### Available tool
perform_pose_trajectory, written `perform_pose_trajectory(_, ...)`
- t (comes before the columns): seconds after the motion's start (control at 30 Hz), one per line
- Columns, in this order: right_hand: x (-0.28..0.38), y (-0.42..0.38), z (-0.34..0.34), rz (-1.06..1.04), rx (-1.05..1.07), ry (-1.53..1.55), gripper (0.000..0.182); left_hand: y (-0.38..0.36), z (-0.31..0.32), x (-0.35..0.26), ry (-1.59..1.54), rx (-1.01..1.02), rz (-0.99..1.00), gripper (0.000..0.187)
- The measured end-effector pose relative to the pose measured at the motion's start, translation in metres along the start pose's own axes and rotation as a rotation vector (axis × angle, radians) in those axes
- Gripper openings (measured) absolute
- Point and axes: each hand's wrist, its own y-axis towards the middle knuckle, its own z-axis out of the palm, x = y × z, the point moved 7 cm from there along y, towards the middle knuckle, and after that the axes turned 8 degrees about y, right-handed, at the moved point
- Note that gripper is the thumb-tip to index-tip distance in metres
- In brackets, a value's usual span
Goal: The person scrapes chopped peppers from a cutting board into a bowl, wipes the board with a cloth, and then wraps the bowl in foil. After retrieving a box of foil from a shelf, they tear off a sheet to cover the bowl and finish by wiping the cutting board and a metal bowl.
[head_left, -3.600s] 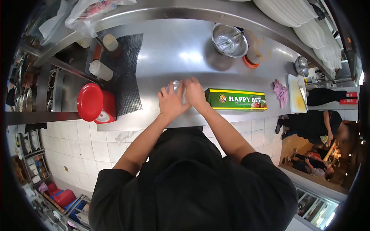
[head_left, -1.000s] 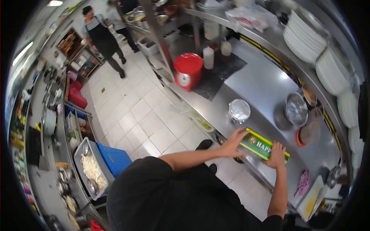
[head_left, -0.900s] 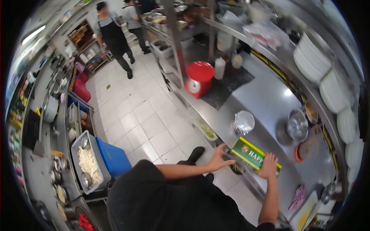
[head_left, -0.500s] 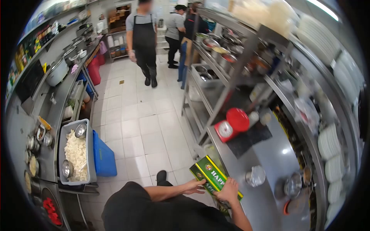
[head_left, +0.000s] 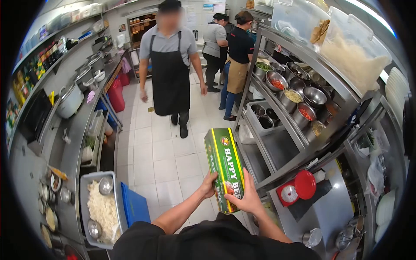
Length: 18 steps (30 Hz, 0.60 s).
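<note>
A long green box (head_left: pixel 229 164) with yellow edges and white "HAPPY" lettering is held out in front of my body over the tiled floor. My left hand (head_left: pixel 209 185) grips its left side near the lower end. On the right side, my right hand (head_left: pixel 245 193) is wrapped round it, thumb lying across the printed face. Both hands are closed on the box, and its underside is hidden from me. The box's far end points toward the aisle.
A person in a black apron (head_left: pixel 170 78) faces me in the aisle; two others stand behind. A metal rack (head_left: pixel 299 143) with bowls of cut food stands right. At left are a grey tub (head_left: pixel 83 208) of white food and a steel counter (head_left: pixel 65 143). A red scale (head_left: pixel 287 193) sits right.
The box has moved from the right-hand counter's edge to the middle, turned more upright and away from me. My view has swung right. The aproned person has come closer.
</note>
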Motion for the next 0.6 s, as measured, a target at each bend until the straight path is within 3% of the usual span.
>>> perform_pose_trajectory(0.07, 0.019, 0.032, -0.009, -0.236, -0.05, -0.032, 0.12, 0.043, -0.014, -0.021, -0.073, 0.069, -0.038, 0.077)
perform_pose_trajectory(0.2, 0.001, 0.098, -0.018, -0.385, -0.116, 0.045, 0.121, 0.137, -0.039, -0.063, -0.136, 0.084, -0.075, 0.076)
perform_pose_trajectory(0.4, -0.018, 0.256, -0.04, -0.435, -0.244, 0.052, 0.1, 0.285, -0.087, -0.136, -0.182, 0.155, -0.034, 0.075)
perform_pose_trajectory(0.43, -0.017, 0.284, -0.043, -0.455, -0.246, 0.051, 0.097, 0.311, -0.111, -0.144, -0.096, 0.052, -0.039, 0.074)
perform_pose_trajectory(0.57, -0.021, 0.383, -0.053, -0.477, -0.273, 0.001, 0.092, 0.422, -0.17, -0.172, -0.086, 0.003, -0.114, 0.075)
perform_pose_trajectory(0.6, -0.019, 0.407, -0.056, -0.508, -0.273, -0.056, 0.094, 0.448, -0.17, -0.185, -0.051, 0.049, -0.117, 0.1)
